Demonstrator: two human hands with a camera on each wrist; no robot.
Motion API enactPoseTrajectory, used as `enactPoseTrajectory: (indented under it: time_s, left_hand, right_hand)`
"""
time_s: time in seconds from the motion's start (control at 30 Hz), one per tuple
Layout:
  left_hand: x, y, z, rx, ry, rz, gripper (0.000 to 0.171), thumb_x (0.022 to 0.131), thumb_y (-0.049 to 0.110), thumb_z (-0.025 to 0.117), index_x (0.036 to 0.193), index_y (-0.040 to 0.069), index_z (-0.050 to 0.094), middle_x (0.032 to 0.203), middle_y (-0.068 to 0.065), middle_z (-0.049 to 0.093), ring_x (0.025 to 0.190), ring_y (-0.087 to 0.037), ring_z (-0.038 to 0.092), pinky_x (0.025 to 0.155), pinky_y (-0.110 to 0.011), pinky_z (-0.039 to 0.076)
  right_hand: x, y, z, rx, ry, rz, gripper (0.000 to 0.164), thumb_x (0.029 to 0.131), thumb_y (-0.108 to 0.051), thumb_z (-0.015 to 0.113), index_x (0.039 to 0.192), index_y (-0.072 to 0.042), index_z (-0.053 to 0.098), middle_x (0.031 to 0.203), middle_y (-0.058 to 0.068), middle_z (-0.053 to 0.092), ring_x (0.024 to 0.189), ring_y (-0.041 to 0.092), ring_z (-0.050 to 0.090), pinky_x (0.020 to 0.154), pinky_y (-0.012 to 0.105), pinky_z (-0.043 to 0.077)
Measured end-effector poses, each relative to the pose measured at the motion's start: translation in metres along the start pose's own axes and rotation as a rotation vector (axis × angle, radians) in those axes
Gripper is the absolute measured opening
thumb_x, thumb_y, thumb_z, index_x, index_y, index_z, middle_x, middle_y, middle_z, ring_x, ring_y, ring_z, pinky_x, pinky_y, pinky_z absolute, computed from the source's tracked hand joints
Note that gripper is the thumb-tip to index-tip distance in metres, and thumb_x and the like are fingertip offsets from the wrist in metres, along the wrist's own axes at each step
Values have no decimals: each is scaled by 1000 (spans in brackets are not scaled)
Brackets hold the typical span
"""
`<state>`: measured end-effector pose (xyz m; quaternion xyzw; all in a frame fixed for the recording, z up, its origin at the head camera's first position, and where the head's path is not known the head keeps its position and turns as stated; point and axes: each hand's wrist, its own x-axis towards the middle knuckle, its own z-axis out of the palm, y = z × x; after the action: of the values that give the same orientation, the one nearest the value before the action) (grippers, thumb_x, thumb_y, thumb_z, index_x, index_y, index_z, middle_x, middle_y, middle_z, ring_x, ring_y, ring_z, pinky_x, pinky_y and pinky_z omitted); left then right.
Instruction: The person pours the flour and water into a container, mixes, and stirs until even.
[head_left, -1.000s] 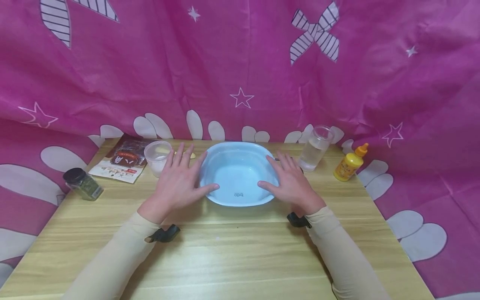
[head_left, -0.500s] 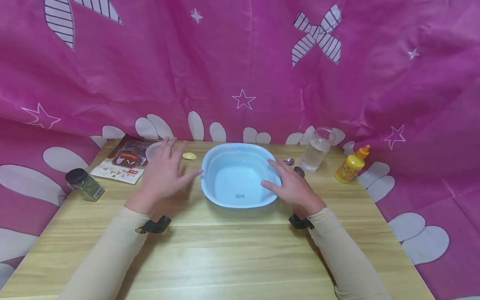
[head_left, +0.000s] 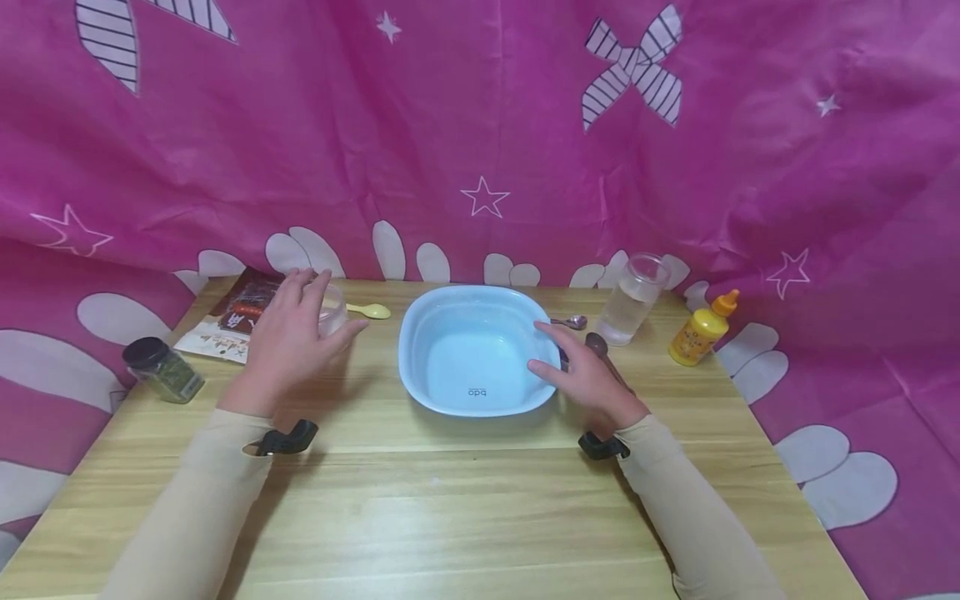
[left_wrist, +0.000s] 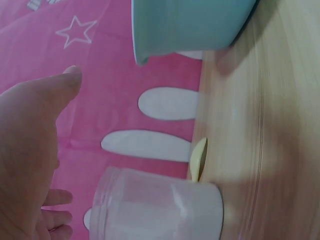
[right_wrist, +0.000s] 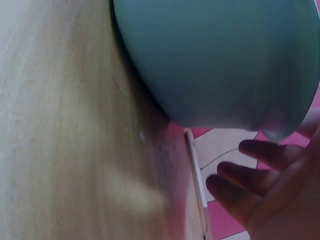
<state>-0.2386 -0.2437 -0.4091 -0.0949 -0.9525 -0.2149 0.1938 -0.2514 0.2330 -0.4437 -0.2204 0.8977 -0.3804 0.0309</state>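
Observation:
A pale blue plastic basin (head_left: pixel 480 402) stands on the table. My right hand (head_left: pixel 588 371) is at its right rim in the head view, thumb and index finger reaching over the edge; in the right wrist view the other fingers (right_wrist: pixel 240 187) spread loosely outside, below the rim. My left hand (head_left: pixel 288 342) hovers with extended fingers by a clear plastic tub (head_left: pixel 333 312), hiding part of it. White contents show in this tub (left_wrist: pixel 165 210) in the left wrist view, where the hand looks apart from it. Behind the tub lies a pale yellow spoon (head_left: pixel 372 311).
At left are a printed packet (head_left: pixel 213 337) and a black-lidded jar of green flakes (head_left: pixel 165 371). To the right stand a glass of clear liquid (head_left: pixel 630 304) and a yellow squeeze bottle (head_left: pixel 701 333). A metal spoon (head_left: pixel 576 322) and a dark spoon-like utensil (head_left: pixel 597 343) lie beside my right hand.
My left hand has left the basin's left rim and moved left to the tub, uncovering the yellow spoon. The right hand has shifted slightly outward at the rim. The basin stays in place.

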Motion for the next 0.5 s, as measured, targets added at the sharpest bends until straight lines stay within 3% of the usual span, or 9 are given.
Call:
enactPoseTrajectory:
  time_s: [0.3, 0.5]
  left_hand:
    - [2, -18, 5, -31, -4, -39, 109, 95, 72, 75, 169, 2, 38, 169, -30, 39, 157, -51, 36, 118, -77, 36]
    - [2, -26, 9, -68, -6, -64, 112, 94, 69, 79, 171, 2, 33, 170, -27, 39, 156, -50, 37, 119, -75, 36]
  right_hand:
    - [-2, 16, 0, 155, -2, -12, 71, 109, -42, 73, 172, -26, 44, 178, 6, 38, 166, 30, 31, 134, 59, 23]
    - [-4, 26, 0, 290, -3, -20, 67, 109, -30, 74, 170, -29, 46, 179, 3, 38, 164, 33, 36, 132, 61, 29]
